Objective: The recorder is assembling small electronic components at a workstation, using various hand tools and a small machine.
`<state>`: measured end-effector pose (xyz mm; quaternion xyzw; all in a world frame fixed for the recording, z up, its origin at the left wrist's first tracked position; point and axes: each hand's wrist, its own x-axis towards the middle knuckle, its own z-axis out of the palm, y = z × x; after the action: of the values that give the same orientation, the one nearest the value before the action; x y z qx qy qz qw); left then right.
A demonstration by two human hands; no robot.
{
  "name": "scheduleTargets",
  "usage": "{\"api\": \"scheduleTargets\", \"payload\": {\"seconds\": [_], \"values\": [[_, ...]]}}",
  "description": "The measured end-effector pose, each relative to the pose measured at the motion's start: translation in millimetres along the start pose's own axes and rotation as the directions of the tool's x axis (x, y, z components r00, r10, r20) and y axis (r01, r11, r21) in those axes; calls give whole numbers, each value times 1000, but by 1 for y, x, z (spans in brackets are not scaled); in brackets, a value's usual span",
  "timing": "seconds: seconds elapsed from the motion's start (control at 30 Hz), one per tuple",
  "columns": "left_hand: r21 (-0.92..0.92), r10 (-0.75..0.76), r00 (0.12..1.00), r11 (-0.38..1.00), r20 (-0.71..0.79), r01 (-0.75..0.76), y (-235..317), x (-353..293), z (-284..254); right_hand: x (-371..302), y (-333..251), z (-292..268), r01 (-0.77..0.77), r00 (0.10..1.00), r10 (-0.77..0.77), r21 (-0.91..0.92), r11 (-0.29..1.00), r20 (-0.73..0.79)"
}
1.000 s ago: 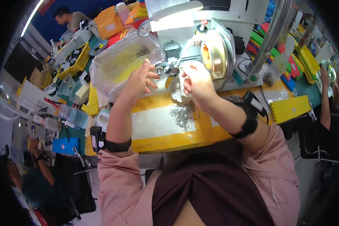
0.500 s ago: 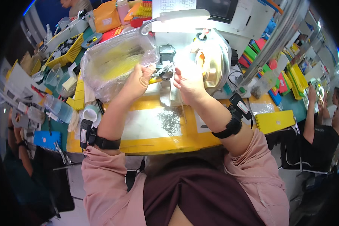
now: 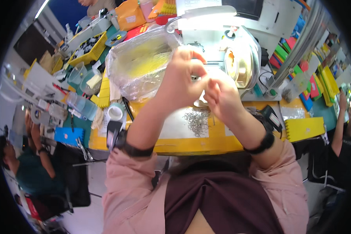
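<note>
My left hand [image 3: 181, 80] is raised over the bench, slightly blurred, its fingers curled toward the thumb. Close against it on the right is my right hand [image 3: 224, 98], with thumb and fingers pressed together. Anything pinched between them is too small or hidden to name. Below the hands, a loose pile of small thin metal pieces [image 3: 197, 121] lies on a white sheet [image 3: 171, 130]. Just behind my hands stands a bench machine with a round, gold-coloured bowl [image 3: 243, 70], partly covered by them.
A plastic-wrapped bin [image 3: 119, 74] with a yellow bottom stands left of my hands. A bright lamp [image 3: 208, 11] hangs above the machine. At left are a white cup [image 3: 115, 112] and a yellow basket [image 3: 90, 52]; a yellow notebook [image 3: 305, 128] lies at right. Other people sit on both sides.
Both hands have come back from the machine toward me and met. My left hand has risen and turned. The whole view has shifted, so the bench appears farther right.
</note>
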<state>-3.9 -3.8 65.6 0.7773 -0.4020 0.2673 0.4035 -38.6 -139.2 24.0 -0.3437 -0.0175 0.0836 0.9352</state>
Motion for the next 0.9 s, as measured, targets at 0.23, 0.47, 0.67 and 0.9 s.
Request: {"api": "scheduleTargets", "payload": {"seconds": [0.23,0.47,0.67,0.9], "values": [[-164,-49,990,984,132,71,40,-22,-11,-62,-15,-4,-6,997,13,-103,995,72],[2,104,990,994,94,-105,23,-30,20,-48,-3,-11,83,996,-74,-185,979,54],[-79,115,993,990,7,-114,14,-45,22,-47,12,-10,214,975,-219,-369,905,27],[-271,36,992,963,124,-1,8,-42,18,-50,8,-22,234,972,-227,-298,925,58]]}}
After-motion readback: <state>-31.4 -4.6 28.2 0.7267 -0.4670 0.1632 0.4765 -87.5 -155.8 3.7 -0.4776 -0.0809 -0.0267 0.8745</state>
